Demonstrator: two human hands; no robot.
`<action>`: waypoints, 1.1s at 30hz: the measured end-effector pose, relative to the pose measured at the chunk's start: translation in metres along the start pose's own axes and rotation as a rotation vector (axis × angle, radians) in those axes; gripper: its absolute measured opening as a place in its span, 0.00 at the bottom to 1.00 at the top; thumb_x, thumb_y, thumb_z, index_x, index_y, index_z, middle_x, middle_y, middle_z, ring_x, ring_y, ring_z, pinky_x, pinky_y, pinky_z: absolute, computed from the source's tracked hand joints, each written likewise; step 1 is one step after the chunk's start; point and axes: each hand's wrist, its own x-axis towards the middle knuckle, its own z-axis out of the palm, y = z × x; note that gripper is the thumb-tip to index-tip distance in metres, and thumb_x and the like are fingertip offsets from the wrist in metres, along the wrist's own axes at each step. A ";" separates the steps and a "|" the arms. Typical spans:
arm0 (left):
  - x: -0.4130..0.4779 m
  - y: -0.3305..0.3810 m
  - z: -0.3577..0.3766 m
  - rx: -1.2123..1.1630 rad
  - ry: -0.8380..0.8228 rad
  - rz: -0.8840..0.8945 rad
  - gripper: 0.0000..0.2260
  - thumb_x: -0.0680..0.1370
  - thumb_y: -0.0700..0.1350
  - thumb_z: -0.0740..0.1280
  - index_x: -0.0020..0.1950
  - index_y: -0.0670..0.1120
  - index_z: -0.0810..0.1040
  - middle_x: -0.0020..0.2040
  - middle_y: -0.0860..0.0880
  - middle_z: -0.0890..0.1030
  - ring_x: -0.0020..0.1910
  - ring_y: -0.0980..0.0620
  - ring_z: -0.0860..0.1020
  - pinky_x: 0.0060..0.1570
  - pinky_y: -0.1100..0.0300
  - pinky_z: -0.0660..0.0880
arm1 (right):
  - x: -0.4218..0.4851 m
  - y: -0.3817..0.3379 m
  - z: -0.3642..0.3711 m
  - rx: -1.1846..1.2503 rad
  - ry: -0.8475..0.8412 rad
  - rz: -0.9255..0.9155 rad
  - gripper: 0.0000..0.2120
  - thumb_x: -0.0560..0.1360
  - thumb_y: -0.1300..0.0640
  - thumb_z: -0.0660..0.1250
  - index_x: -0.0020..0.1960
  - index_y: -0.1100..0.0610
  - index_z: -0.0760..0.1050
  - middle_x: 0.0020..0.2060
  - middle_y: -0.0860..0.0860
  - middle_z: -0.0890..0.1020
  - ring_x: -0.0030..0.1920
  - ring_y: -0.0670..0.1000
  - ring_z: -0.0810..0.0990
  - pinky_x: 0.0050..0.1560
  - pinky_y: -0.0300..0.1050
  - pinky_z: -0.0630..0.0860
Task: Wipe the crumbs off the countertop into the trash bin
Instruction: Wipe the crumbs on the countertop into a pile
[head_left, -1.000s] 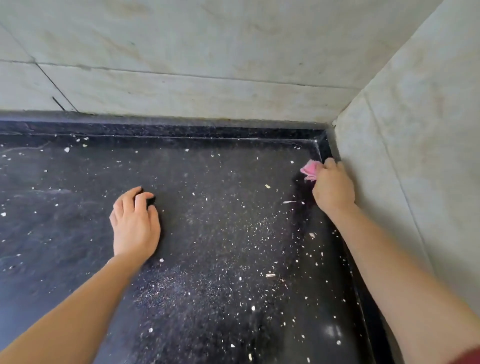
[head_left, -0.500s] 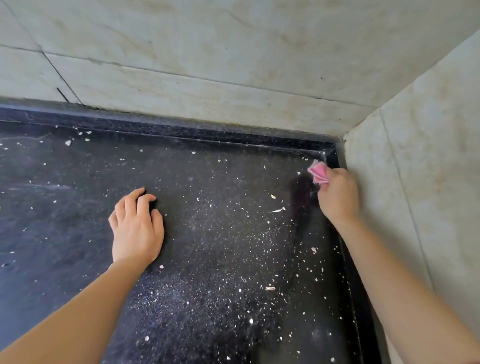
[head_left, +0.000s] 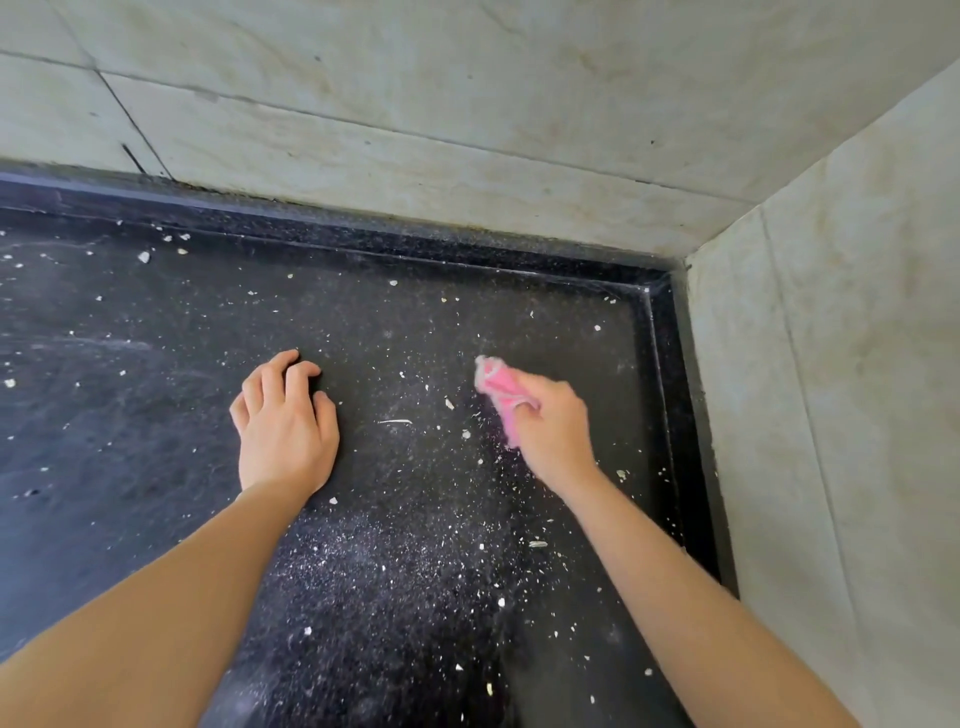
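Observation:
A black speckled countertop (head_left: 130, 415) fills the lower view, strewn with pale crumbs (head_left: 447, 525), densest between my forearms. My right hand (head_left: 556, 431) is closed around a bunched pink cloth (head_left: 498, 389), pressed to the counter right of centre and blurred by motion. My left hand (head_left: 283, 426) rests flat on the counter left of centre, fingers slightly curled and holding nothing. No trash bin is in view.
Pale marble-like tiled walls (head_left: 467, 130) meet at the back right corner (head_left: 680, 260). A raised black lip (head_left: 680, 415) borders the counter along the back and right side. More crumbs (head_left: 143, 256) lie near the back left.
My right hand has swept the pink cloth leftward from the right edge near the corner toward the counter's middle. My left hand has stayed in place.

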 end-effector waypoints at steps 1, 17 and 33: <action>0.000 0.000 0.000 0.003 0.001 -0.002 0.11 0.78 0.43 0.60 0.60 0.45 0.70 0.68 0.47 0.67 0.66 0.43 0.62 0.66 0.43 0.60 | 0.011 0.002 -0.013 -0.042 0.043 -0.026 0.25 0.73 0.70 0.61 0.57 0.45 0.82 0.38 0.35 0.83 0.37 0.35 0.79 0.38 0.27 0.73; 0.001 -0.007 0.008 0.054 0.034 0.007 0.13 0.77 0.48 0.55 0.59 0.48 0.70 0.66 0.49 0.67 0.65 0.45 0.63 0.64 0.45 0.61 | 0.113 0.017 -0.030 -0.270 0.103 0.186 0.16 0.76 0.61 0.61 0.36 0.48 0.82 0.31 0.56 0.82 0.33 0.49 0.82 0.40 0.40 0.79; 0.002 -0.008 0.012 0.086 0.054 0.027 0.13 0.77 0.48 0.54 0.59 0.47 0.70 0.66 0.49 0.67 0.64 0.45 0.64 0.62 0.47 0.61 | 0.129 -0.019 0.036 -0.403 0.306 0.384 0.21 0.73 0.66 0.61 0.66 0.60 0.72 0.60 0.60 0.71 0.62 0.60 0.69 0.48 0.50 0.72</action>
